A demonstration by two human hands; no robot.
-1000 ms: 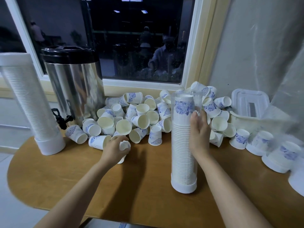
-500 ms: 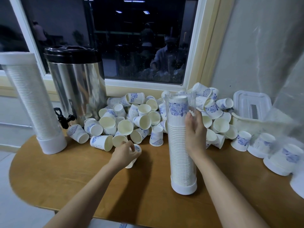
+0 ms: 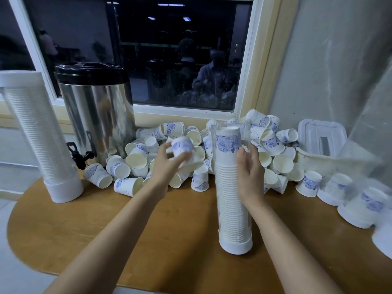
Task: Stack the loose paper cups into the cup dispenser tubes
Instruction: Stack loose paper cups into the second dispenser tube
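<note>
One blue-patterned white paper cup (image 3: 182, 148), lifted off the round wooden table (image 3: 127, 230) since half a second ago, is gripped by the left hand (image 3: 167, 164) near the mouth of the clear, nearly full dispenser tube (image 3: 232, 187), which the right hand (image 3: 249, 170) steadies with straight fingers; insertion appears next.

Left hand (image 3: 168, 164) and right hand (image 3: 250, 171) bare — forearms (image 3: 118, 230) bare too
</note>
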